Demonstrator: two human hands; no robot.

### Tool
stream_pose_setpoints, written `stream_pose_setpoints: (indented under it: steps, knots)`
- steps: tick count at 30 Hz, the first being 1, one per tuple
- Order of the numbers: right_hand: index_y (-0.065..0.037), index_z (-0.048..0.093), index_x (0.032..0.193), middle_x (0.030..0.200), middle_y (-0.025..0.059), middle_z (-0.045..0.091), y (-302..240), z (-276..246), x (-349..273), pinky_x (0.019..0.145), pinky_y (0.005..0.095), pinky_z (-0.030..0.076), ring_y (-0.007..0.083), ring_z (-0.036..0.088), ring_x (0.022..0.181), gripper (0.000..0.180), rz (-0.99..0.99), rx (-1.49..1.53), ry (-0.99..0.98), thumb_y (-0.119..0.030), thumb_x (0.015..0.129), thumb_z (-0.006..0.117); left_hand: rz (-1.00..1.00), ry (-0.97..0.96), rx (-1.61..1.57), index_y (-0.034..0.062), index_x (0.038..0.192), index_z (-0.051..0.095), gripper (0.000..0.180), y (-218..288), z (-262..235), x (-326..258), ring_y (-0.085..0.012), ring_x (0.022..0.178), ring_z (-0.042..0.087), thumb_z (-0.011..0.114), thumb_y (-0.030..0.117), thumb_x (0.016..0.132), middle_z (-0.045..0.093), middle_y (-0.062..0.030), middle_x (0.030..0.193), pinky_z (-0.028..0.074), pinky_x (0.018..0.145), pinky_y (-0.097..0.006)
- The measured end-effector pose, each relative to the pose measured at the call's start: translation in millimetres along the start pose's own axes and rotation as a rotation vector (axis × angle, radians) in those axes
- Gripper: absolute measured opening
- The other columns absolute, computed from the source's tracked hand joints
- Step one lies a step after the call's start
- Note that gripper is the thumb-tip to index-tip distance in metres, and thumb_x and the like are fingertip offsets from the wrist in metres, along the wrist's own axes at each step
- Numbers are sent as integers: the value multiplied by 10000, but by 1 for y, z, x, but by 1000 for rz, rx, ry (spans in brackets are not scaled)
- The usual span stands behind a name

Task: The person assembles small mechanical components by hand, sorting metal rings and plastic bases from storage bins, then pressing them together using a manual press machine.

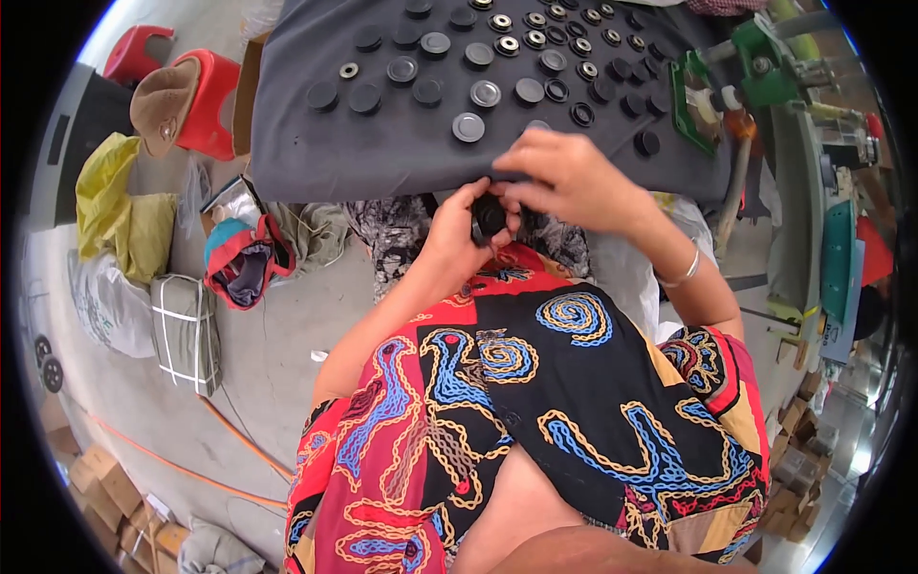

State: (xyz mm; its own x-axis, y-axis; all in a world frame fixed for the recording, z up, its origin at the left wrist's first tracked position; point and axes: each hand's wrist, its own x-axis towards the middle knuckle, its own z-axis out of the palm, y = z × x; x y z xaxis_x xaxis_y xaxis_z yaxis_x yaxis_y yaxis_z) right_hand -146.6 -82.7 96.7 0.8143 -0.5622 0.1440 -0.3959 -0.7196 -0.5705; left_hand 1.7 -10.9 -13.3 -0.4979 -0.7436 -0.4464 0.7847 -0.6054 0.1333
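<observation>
My left hand (457,228) is closed around a black round cap-like part (489,216), held just in front of the table's near edge. Over that part, my right hand (572,180) has its fingers bent, and motion blurs them. Whether those fingers hold a small piece is hidden. On the dark grey cloth (316,158) beyond lie several black round caps (364,99), grey discs (486,93), black rings (582,114) and ring parts with shiny metal centres (508,45). The grey disc (469,127) lies closest to my hands on the left.
A green metal hand press (696,100) stands at the table's right, with a wooden-handled tool (741,129) beside it. To the left are a red stool (212,96) with a tan cap (164,105) on it, a red and teal bag (249,263) and a strapped grey bundle (186,335). An orange hose (239,440) crosses the floor.
</observation>
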Motion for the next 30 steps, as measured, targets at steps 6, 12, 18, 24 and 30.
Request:
stream_pose_setpoints:
  steps: [6,12,18,24,30]
  knots:
    - [-53,599,823,810,94,579,1,34,-32,616,333,528,246,612,762,239,-77,-319,-40,-219,679,692,-4,235,102,191,993,599,221,-8,7,9,-131,824,560,483,368,929,607,11,944,394,548,-288]
    - [5,618,894,872,151,619,-4,61,-39,647,368,529,291,642,779,316,29,-362,-69,-171,644,697,-23,237,93,150,924,594,256,-18,15,7,-185,672,560,457,366,928,605,-12,806,417,515,-362]
    - [-30,598,839,857,134,627,3,53,-44,602,384,533,299,641,787,225,106,-236,126,-165,670,658,-10,211,157,131,805,561,203,-15,13,10,-137,463,462,507,303,897,544,8,660,281,360,-240]
    - [-34,512,788,765,101,524,6,41,-53,496,355,506,269,606,597,210,78,-264,289,-50,671,686,-35,2,140,103,943,552,233,-17,7,14,-123,603,536,572,334,918,552,-12,756,324,433,-220]
    - [28,586,873,861,123,571,0,42,-43,580,355,521,299,614,656,188,73,56,265,-20,712,669,91,-28,245,102,961,548,264,-11,13,5,-110,567,492,527,365,944,547,-6,785,330,437,-213]
